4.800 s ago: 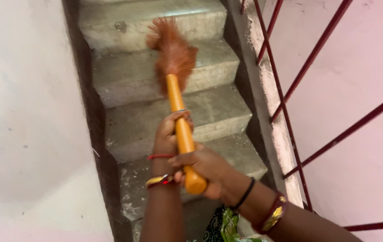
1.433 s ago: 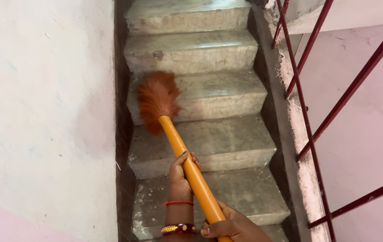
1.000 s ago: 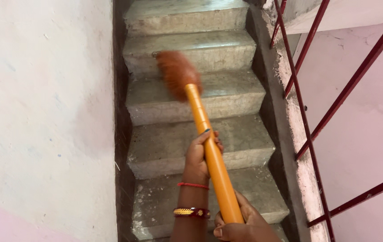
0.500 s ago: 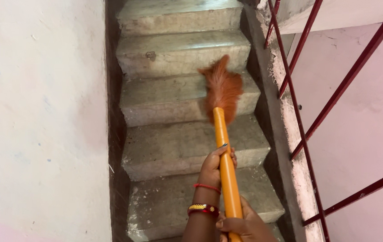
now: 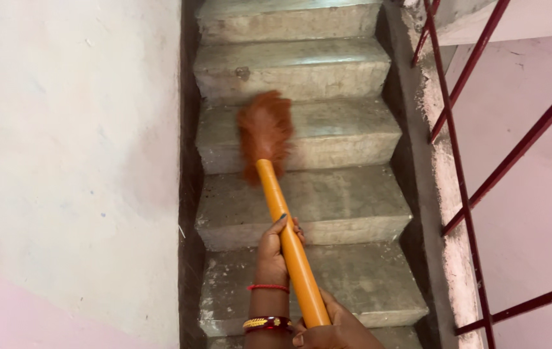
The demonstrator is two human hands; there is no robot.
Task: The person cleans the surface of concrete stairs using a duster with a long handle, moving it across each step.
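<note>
I hold a broom with a long orange handle (image 5: 289,242) and a rust-brown bristle head (image 5: 265,132). My left hand (image 5: 274,249) grips the handle about midway, with a red thread and a bangle on that wrist. My right hand (image 5: 334,331) grips the handle's near end at the bottom edge of the picture and is partly cut off. The bristle head is blurred and lies over the left half of a grey concrete step (image 5: 347,132), a few steps below me.
Concrete stairs (image 5: 302,64) run down and away. A pale plastered wall (image 5: 69,161) closes the left side. A dark red metal railing (image 5: 463,155) and a rough concrete curb (image 5: 440,187) line the right side, with a pink wall beyond.
The broom head has swept from the right side of the step to its left side. My left hand has shifted a little left with the handle.
</note>
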